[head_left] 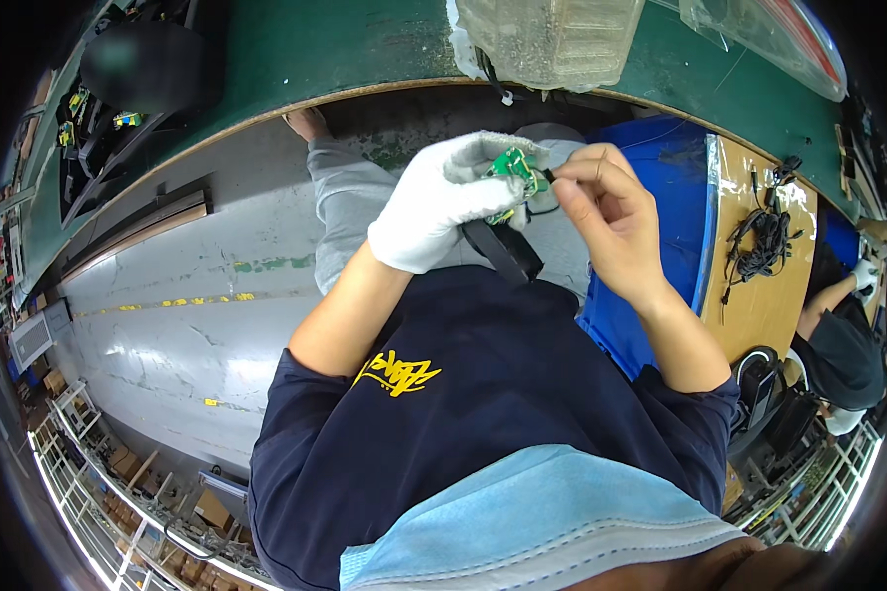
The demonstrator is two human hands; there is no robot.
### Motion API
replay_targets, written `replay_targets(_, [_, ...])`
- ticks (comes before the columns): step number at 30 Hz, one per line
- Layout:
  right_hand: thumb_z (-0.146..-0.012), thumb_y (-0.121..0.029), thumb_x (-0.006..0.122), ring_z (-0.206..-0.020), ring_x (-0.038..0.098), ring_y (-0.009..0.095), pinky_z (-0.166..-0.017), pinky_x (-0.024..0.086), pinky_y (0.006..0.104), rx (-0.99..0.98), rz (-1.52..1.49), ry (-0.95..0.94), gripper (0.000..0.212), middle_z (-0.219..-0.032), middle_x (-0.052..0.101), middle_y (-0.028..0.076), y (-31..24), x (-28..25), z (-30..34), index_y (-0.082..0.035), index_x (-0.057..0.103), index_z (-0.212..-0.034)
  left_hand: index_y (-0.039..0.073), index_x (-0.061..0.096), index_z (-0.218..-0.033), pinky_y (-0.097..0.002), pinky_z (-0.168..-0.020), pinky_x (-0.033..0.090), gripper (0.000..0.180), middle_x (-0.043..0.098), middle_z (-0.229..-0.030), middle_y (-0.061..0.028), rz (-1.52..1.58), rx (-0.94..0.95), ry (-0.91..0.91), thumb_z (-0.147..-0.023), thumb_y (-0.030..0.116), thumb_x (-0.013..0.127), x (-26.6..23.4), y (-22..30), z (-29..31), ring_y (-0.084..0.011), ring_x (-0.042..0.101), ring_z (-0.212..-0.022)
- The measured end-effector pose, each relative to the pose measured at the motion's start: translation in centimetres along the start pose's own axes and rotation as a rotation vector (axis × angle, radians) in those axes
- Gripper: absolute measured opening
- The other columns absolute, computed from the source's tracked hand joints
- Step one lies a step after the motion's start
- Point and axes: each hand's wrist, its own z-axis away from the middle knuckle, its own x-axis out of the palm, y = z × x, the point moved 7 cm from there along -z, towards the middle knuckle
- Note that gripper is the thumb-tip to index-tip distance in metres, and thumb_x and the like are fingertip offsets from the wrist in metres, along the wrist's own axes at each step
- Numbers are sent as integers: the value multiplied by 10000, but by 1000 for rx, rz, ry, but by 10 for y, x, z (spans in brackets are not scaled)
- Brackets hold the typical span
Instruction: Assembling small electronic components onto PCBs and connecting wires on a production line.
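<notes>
My left hand, in a white glove, is closed around a small green circuit board in front of my chest. A black plastic case, long and box-like, sticks out beneath the same hand; whether it is joined to the board cannot be made out. My bare right hand pinches a small black piece between thumb and fingertips, right at the board's edge. It looks like the end of a thin cable, partly hidden by the fingers.
Ahead runs a green workbench bearing a cloudy plastic container and a clear bag. Right of me are a blue bin and a cardboard surface with coiled black cables. Another person works at far right.
</notes>
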Motion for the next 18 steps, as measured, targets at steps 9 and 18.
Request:
replay_targets(9, [-927,-153,571,-588,461,150,-536,360,285,-205,591,-135,214,-650,458,67,-72,-19,-24,-21,685,-1051,-53,572,-1180,-222,-692,488,380,667,-987,-91,-370,151,125,-833,64,671,4,33,-13,-93,581,-737])
replay_targets(18, [-764,-15,692,-504,401,119,-462,303,256,-286,622,74,62,-600,451,29,-98,-17,-25,-18,658,-817,-66,597,-1115,-226,-705,510,345,674,-957,-82,-454,267,208,-807,50,700,14,49,-16,-93,618,-800])
